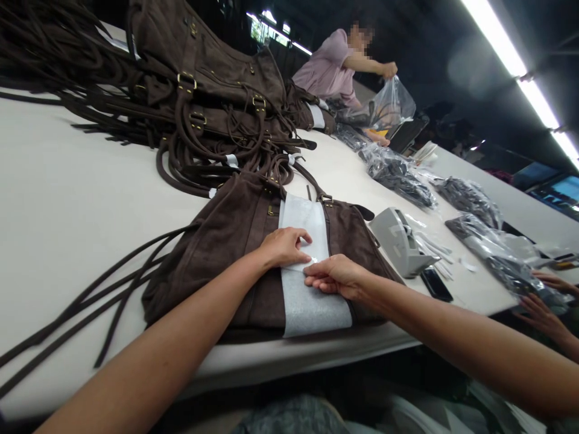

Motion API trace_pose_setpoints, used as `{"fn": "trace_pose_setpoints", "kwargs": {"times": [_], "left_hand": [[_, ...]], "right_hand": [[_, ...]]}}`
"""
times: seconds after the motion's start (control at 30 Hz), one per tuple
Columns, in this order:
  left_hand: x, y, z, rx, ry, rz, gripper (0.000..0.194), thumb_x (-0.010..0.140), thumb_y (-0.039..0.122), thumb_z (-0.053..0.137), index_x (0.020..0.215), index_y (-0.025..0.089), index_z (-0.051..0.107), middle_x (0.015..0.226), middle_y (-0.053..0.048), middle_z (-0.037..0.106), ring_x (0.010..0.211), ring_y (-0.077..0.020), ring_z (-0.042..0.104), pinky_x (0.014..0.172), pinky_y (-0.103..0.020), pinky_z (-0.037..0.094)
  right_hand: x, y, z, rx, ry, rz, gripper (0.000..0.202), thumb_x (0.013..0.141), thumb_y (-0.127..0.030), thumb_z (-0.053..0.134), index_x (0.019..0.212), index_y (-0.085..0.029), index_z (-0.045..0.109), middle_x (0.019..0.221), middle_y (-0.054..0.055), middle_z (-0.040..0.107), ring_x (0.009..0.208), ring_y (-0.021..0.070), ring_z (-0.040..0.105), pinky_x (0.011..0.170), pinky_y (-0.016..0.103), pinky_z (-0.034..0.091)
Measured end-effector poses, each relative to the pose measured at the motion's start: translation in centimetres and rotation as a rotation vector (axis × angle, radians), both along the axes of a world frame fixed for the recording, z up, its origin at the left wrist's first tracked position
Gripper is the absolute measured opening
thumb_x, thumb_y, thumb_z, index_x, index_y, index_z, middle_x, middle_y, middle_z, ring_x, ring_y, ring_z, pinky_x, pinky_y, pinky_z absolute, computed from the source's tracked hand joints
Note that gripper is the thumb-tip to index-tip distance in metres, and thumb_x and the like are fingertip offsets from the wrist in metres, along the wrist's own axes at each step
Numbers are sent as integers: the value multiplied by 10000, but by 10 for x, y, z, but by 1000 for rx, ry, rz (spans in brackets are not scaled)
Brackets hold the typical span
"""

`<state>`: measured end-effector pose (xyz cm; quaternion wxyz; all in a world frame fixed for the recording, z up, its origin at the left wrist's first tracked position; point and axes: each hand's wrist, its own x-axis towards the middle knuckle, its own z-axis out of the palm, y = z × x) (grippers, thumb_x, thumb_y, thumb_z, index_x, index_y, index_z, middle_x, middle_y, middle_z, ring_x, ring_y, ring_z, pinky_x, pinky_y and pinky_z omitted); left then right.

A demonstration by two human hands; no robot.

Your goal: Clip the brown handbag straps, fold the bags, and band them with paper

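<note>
the brown bag [244,229] lay on the table [81,181], a white strip [312,307] across it. the left hand [286,247] curled loosely on the strip, thumb and finger apart. i couldn't tell if the bent right hand [337,277] pinched it. a hard tug could have torn the strip or made it crooked.

Bag straps [31,344] partly off-frame

A bag workshop; stacked brown bags [221,75], plastic-wrapped goods [398,175], long table [67,193], strip lights [495,36].
</note>
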<state>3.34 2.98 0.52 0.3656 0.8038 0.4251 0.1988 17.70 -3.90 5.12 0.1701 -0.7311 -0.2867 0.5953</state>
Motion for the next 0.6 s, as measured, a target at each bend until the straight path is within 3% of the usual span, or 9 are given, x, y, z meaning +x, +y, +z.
{"fn": "trace_pose_setpoints", "kwargs": {"times": [0.2, 0.37, 0.53, 0.6], "left_hand": [[2, 1, -4, 2, -2, 5, 421, 633, 333, 763, 1043, 256, 702, 768, 31, 658, 736, -155, 616, 605, -227, 389], [3, 1, -4, 2, 0, 4, 412, 643, 324, 758, 1044, 250, 700, 743, 36, 647, 715, -149, 605, 602, -227, 385], [2, 0, -3, 1, -5, 2, 403, 658, 312, 741, 1054, 248, 694, 733, 41, 635, 697, -143, 595, 601, -227, 382], [2, -1, -3, -3, -8, 5, 400, 665, 309, 732, 1058, 246, 691, 731, 40, 633, 691, -143, 590, 607, -228, 382]], "right_hand": [[9, 12, 0, -138, -101, 251, 296, 798, -200, 709, 535, -104, 612, 412, 45, 611, 295, 48, 456, 270, 109, 334], [14, 16, 4, -131, -182, 444, 389, 726, -274, 784, 428, -139, 574, 315, 1, 523, 253, 25, 347, 255, 119, 207], [22, 9, 12, -76, -183, 631, 392, 662, -314, 809, 431, -168, 529, 333, -28, 518, 277, 28, 347, 276, 131, 197], [30, -1, 19, -56, -92, 688, 356, 629, -318, 820, 475, -172, 534, 383, -29, 557, 314, 37, 399, 304, 125, 260]]}}
